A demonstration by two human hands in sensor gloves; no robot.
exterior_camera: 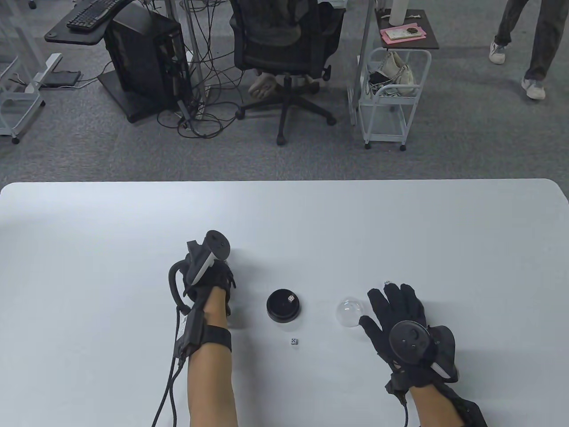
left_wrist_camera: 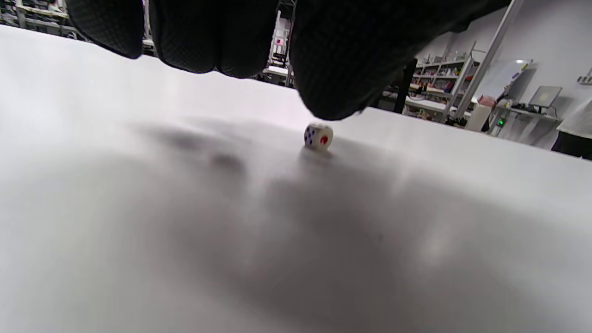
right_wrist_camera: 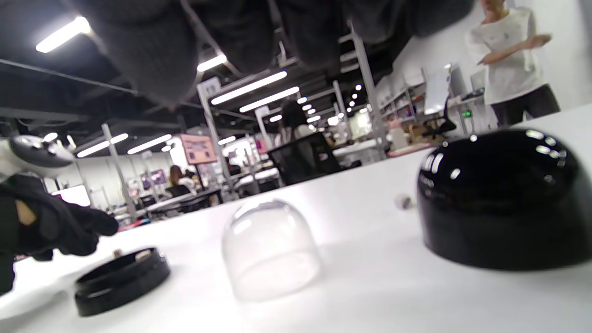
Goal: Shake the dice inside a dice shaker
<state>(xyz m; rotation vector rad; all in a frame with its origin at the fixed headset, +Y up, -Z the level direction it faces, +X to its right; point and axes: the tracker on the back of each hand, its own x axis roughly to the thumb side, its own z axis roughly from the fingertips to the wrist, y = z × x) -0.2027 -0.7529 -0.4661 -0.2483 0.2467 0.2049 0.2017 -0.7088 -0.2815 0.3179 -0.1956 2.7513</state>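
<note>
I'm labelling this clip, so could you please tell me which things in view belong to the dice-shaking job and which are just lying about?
Belong to the job:
- black shaker base, one die in it
- clear dome
- loose dice on the table
- black dome cover

Just lying about:
- office chair
- computer tower
- white cart

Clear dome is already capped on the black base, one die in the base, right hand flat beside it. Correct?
Not quite. The table view shows the clear dome standing apart on the table, off the black base. The rest holds: one die sits in the base, and the right hand lies flat beside the dome.
</note>
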